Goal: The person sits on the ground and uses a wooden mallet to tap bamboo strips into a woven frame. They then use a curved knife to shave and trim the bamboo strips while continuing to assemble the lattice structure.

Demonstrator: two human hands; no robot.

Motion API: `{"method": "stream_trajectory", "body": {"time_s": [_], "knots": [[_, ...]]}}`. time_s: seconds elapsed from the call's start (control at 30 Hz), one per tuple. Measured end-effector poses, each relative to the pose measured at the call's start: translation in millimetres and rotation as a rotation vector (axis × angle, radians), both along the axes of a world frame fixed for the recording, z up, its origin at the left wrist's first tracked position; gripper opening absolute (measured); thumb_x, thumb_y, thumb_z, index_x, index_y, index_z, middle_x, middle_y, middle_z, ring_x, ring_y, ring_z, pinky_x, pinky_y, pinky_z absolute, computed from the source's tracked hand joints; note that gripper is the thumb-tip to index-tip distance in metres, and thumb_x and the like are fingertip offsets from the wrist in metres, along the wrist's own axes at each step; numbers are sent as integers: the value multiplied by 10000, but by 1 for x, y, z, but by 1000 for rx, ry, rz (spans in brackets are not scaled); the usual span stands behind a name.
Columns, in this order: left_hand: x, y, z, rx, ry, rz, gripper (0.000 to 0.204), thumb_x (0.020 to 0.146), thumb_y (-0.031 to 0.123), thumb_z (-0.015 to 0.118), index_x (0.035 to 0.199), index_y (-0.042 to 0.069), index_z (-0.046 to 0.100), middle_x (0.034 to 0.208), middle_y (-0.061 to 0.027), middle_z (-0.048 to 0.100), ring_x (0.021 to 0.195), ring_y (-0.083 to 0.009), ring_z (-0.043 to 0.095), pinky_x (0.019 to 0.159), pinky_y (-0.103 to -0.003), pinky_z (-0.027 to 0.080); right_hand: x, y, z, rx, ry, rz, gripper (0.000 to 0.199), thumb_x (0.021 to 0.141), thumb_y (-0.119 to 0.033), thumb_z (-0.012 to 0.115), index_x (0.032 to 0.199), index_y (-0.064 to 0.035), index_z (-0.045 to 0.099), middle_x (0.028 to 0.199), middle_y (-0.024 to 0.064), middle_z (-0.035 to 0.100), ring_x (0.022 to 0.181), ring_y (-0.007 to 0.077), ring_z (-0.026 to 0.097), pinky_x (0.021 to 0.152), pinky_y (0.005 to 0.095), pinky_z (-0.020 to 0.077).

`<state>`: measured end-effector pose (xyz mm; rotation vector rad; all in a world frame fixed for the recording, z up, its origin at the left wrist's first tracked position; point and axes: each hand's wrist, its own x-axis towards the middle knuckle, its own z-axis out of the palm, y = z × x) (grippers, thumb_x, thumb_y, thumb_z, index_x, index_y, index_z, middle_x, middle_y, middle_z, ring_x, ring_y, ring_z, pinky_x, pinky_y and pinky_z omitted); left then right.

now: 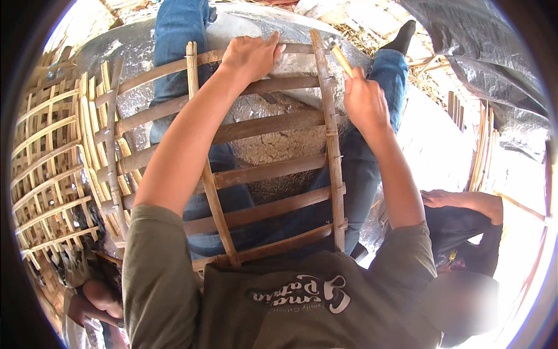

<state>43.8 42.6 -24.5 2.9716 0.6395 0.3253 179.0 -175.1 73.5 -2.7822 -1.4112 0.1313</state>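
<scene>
A slatted bamboo frame (268,129) lies across my jean-clad legs, its several brown slats crossed by lighter upright strips. My left hand (250,58) is closed over the far slat (299,49), between two of the uprights. Whether something small sits between its thumb and forefinger is too fine to make out. In my right hand (366,100) is a hammer (342,60), gripped by its pale yellow handle. The hammer's head is near the far end of the right upright strip (330,110). Small shiny nail-like bits show along that strip.
Woven bamboo panels (49,168) stand close on the left. Grey plastic sheeting (256,26) covers the surface beneath the frame, and a dark sheet (494,64) hangs at the far right. One person (465,227) is close on my right; another (96,308) is at the lower left.
</scene>
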Motion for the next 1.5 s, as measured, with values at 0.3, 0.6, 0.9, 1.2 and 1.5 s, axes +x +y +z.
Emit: {"method": "stream_trajectory", "body": {"time_s": [0.3,0.6,0.9,1.2,1.5], "knots": [[0,-4,10,-135,104,20,484,1074,399,330,1420,108,505,666,-111,682,637,-329,697,657,-463,588,7,12,7,86,86,-7,245,1005,-221,483,1082,7,533,762,290,666,754,504,668,692,583,547],[0,-5,8,-98,66,0,468,1075,399,329,1389,100,506,663,-118,680,652,-348,699,668,-471,587,15,8,-3,140,157,-86,276,1024,-249,475,1075,3,578,816,308,666,840,514,656,777,583,527],[2,-5,14,-141,96,28,486,1076,405,319,1395,97,520,731,-130,700,703,-340,708,698,-481,584,18,-1,-9,336,198,-98,263,1040,-242,473,1018,5,562,741,282,647,713,480,661,630,552,504],[4,-5,15,-159,131,46,487,1076,410,312,1416,130,518,773,-140,708,718,-337,710,712,-455,591,22,-1,-10,426,249,-100,299,1045,-255,460,1008,23,564,743,284,649,726,507,650,632,552,513],[1,-6,13,-133,131,34,487,1075,408,317,1433,128,492,779,-156,707,773,-347,716,719,-473,593,21,-10,-16,479,382,-256,346,1045,-292,450,995,26,577,798,318,645,790,522,642,712,562,507]]}}
